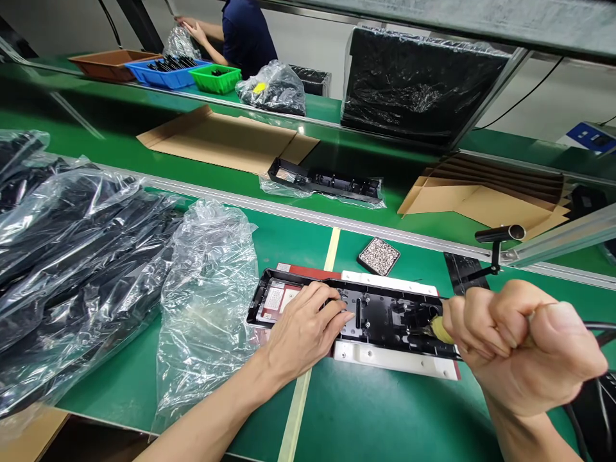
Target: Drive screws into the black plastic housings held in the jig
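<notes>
A long black plastic housing [380,314] lies in a white and red fixture [394,359] on the green bench. My left hand [308,327] rests flat on the housing's left half, fingers stretched out, pressing it down. My right hand [520,340] is a fist wrapped round a power screwdriver [440,330] with a yellowish tip collar. Its bit points left into the housing's right end. A black cable trails from the fist to the right.
An empty clear plastic bag [206,301] and bagged black parts [72,244] lie at the left. A small tray of screws [378,256] sits behind the fixture. Cardboard sheets [226,138] and another black housing [327,179] lie on the conveyor. A co-worker [240,35] stands at the far bench by coloured bins [166,70].
</notes>
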A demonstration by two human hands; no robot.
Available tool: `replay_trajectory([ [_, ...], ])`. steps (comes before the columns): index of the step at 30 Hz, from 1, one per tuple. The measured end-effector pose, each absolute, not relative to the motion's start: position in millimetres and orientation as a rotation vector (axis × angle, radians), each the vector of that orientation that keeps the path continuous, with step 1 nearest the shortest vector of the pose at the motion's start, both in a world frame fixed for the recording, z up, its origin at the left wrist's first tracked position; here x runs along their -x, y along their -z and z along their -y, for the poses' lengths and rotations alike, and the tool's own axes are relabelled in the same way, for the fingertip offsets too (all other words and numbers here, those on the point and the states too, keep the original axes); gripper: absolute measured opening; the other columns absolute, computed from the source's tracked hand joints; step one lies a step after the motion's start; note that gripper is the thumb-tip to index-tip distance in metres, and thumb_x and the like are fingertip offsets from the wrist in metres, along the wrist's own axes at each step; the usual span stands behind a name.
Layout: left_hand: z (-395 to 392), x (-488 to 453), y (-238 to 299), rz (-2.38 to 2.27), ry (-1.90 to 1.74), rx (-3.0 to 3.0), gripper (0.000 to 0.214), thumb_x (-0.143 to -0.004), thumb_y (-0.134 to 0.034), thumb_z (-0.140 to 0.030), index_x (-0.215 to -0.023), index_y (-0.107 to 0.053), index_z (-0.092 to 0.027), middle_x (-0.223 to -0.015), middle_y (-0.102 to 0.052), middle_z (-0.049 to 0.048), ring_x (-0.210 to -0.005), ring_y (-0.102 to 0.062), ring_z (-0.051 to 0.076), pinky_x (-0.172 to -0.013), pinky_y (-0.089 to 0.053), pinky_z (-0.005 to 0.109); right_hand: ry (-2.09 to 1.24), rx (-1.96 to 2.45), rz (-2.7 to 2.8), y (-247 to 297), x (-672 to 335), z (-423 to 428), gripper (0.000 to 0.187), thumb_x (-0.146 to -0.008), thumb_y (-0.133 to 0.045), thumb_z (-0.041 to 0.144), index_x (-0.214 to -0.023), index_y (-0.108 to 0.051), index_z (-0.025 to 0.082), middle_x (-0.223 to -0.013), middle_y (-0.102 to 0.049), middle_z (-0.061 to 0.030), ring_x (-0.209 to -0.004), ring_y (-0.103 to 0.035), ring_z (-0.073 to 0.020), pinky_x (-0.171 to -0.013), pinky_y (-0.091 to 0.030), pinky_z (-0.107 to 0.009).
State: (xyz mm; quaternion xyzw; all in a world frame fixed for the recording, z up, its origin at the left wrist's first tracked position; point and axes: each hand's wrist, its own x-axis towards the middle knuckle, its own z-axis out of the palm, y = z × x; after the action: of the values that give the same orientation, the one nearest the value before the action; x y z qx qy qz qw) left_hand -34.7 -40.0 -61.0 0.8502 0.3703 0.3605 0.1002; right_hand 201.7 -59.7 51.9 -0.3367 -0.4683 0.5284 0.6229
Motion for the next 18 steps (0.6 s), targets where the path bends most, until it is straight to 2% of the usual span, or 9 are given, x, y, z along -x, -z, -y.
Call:
replay_trajectory([
  [9, 40.3, 34.2, 61.7, -1.052, -1.047, -2.490, 0.011, -0.107, -0.062, -0.021, -0.106, -0.071, -0.015, -0.102, -0.076, 0.0059, -0.102, -0.069, 0.022, -0.090, -0.063, 0.041, -1.232, 0.754, 1.108, -50.8, -204.8, 60.6, 0.051, -0.096, -0.065, 0.048, -0.060, -0.040, 0.022, -0.047, -0.022, 0.0049, -0.041, -0.020, -0.0104, -0.036, -0.015, -0.031],
  [18, 40.0, 34.5, 62.7, -1.052, -1.036, -2.484, 0.011, -0.106, -0.063, -0.021, -0.107, -0.071, -0.015, -0.102, -0.076, 0.0061, -0.101, -0.069, 0.022, -0.090, -0.064, 0.042, -1.215, 0.775, 1.100, -52.2, -203.0, 60.7, 0.050, -0.095, -0.064, 0.047, -0.058, -0.041, 0.022, -0.046, -0.022, 0.0049, -0.041, -0.021, -0.0107, -0.037, -0.017, -0.030],
])
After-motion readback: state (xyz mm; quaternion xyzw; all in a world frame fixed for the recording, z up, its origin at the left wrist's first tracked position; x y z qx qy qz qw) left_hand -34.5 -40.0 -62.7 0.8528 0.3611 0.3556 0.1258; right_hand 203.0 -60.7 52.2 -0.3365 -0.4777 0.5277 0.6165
